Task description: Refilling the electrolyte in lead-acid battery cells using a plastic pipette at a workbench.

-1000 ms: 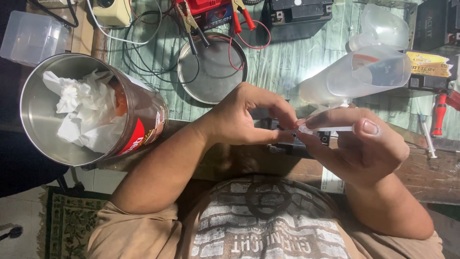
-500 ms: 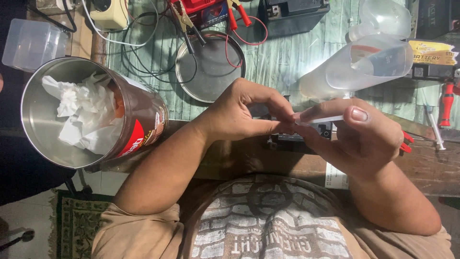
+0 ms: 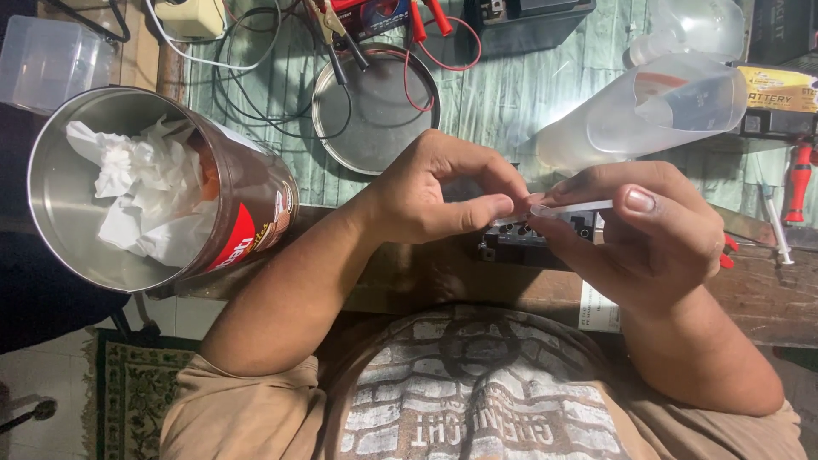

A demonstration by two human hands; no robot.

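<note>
Hands meet over table edge, above small black block-shaped part at 6 o'clock of them. Thin clear syringe-like tube held level, tip not yet down at black part; work looks mid-step. Right hand fingers closed narrow around tube. Left hand thumb and forefinger pinched on tube's near end. Metal can with crumpled tissue at 9 o'clock; clear plastic jug at 1 o'clock.

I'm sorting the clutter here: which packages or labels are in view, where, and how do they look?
Metal can: left, round, silver with red-and-white label, tissue inside.
Yellow carton: upper right, flat, yellow with dark print.
Red package: top centre, partly cut off.
White label: bench front edge, under the right hand.
</note>
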